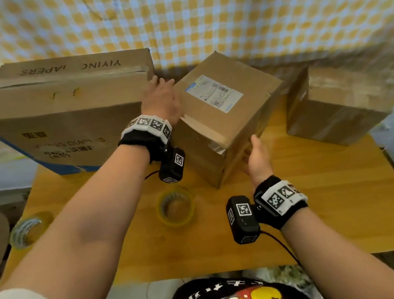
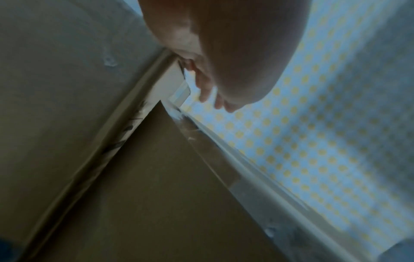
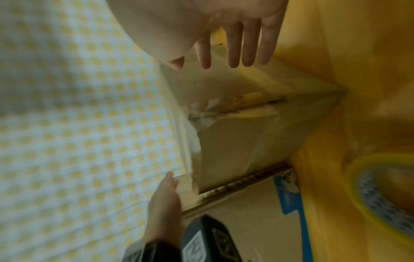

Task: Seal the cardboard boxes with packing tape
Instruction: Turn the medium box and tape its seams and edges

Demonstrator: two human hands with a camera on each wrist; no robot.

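Observation:
A brown cardboard box (image 1: 222, 120) with a white shipping label (image 1: 214, 93) on its top stands mid-table, one corner turned toward me. My left hand (image 1: 161, 98) lies flat against its far left side, fingers straight and reaching over the far edge (image 2: 208, 92). My right hand (image 1: 257, 153) is open at the near right side, fingers straight (image 3: 235, 49) at the cardboard. Clear tape shows along the box's edges (image 3: 186, 141). A yellow-rimmed tape roll (image 1: 176, 206) lies in front of the box, also visible in the right wrist view (image 3: 356, 184).
A large printed carton (image 1: 65, 117) stands close on the left, almost touching the middle box. A smaller taped box (image 1: 332, 107) sits at the right. A second tape roll (image 1: 27, 230) lies at the wooden table's (image 1: 325, 207) left edge. A checked cloth hangs behind.

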